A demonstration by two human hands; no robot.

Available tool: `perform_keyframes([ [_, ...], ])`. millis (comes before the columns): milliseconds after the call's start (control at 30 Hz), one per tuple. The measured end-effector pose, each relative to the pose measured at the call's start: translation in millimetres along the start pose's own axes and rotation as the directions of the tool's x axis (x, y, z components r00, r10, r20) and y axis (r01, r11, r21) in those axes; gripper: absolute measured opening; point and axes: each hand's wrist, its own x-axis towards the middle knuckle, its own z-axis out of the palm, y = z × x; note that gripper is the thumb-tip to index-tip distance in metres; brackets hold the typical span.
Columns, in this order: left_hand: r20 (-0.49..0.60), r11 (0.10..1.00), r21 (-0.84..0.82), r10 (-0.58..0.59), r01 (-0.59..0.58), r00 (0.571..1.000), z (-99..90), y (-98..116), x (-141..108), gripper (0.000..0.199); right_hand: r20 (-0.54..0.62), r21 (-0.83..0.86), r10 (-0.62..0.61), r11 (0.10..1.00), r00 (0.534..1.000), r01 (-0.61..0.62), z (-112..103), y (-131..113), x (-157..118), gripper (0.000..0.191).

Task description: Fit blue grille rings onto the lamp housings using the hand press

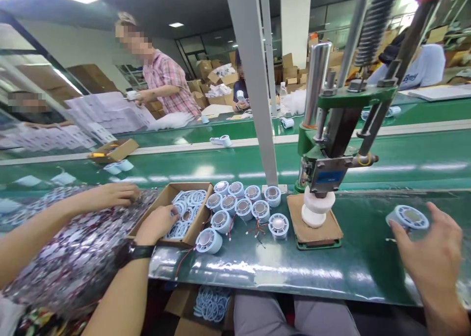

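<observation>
My left hand, with a dark band on its wrist, reaches into a cardboard box of light blue plastic rings. Its fingers are curled down on the rings, and the fingertips are partly hidden. At the far right, my right hand has thumb and fingers around a light blue round housing with a ringed metal centre, low over the green bench. Between my hands, several similar blue housings with thin red wires stand beside a green hand press. Its white pressing block sits above a brown pad.
A co-worker's arm reaches in from the left over plastic-wrapped parts. A grey post rises behind the housings. An open carton of blue rings is below the bench. Across the green conveyor, other people work.
</observation>
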Motion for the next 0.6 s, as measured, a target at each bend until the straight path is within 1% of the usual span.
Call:
perform_keyframes([
  [33, 0.027, 1.000, -0.019, -0.024, 0.024, 0.999, 0.4, 0.0, -0.6, 0.020, -0.022, 0.045, -0.057, 0.997, 0.998, 0.058, -0.7, -19.0, -7.9, 0.069],
  [67, 0.048, 0.998, -0.039, -0.054, 0.056, 0.997, 0.2, 0.9, -1.5, 0.018, -0.005, 0.126, -0.125, 0.984, 0.992, 0.124, 1.4, -41.6, -20.2, 0.055],
  [100, 0.060, 0.994, -0.063, -0.084, 0.088, 0.995, -0.8, 2.6, -2.5, 0.018, 0.068, 0.241, -0.230, 0.948, 0.971, 0.207, 6.9, -65.9, -35.4, 0.043],
  [133, 0.057, 0.989, -0.094, -0.110, 0.115, 0.992, -2.7, 4.8, -3.7, 0.018, 0.147, 0.347, -0.347, 0.895, 0.926, 0.280, 15.7, -89.8, -51.8, 0.037],
  [167, 0.050, 0.981, -0.132, -0.134, 0.140, 0.990, -5.3, 7.2, -5.3, 0.020, 0.191, 0.409, -0.446, 0.846, 0.875, 0.342, 27.1, -111.7, -67.7, 0.037],
  [200, 0.041, 0.971, -0.176, -0.155, 0.160, 0.987, -8.7, 9.8, -7.5, 0.021, 0.224, 0.432, -0.514, 0.814, 0.828, 0.388, 39.7, -130.1, -82.0, 0.039],
  [233, 0.031, 0.958, -0.225, -0.173, 0.175, 0.985, -12.7, 12.2, -10.3, 0.022, 0.236, 0.429, -0.554, 0.796, 0.798, 0.426, 52.3, -144.1, -93.8, 0.042],
  [267, 0.020, 0.942, -0.280, -0.187, 0.185, 0.982, -17.1, 14.5, -14.2, 0.023, 0.236, 0.413, -0.576, 0.788, 0.783, 0.456, 63.6, -153.5, -102.9, 0.043],
  [333, -0.007, 0.897, -0.400, -0.206, 0.186, 0.979, -26.4, 19.3, -25.4, 0.022, 0.216, 0.406, -0.599, 0.773, 0.771, 0.487, 79.5, -159.5, -113.1, 0.041],
  [400, -0.036, 0.838, -0.523, -0.208, 0.159, 0.978, -34.6, 26.7, -42.1, 0.021, 0.188, 0.452, -0.634, 0.734, 0.751, 0.507, 85.9, -153.9, -115.1, 0.037],
  [500, -0.057, 0.723, -0.686, -0.170, 0.085, 0.984, -40.9, 47.4, -77.1, 0.026, 0.141, 0.534, -0.703, 0.647, 0.697, 0.545, 82.7, -142.5, -111.0, 0.033],
  [567, -0.045, 0.634, -0.772, -0.126, 0.045, 0.991, -39.3, 67.0, -104.2, 0.035, 0.121, 0.566, -0.733, 0.605, 0.670, 0.560, 77.7, -139.9, -107.9, 0.033],
  [600, -0.030, 0.588, -0.808, -0.103, 0.037, 0.994, -36.3, 77.7, -117.9, 0.037, 0.117, 0.582, -0.739, 0.592, 0.663, 0.557, 75.4, -140.0, -106.7, 0.035],
])
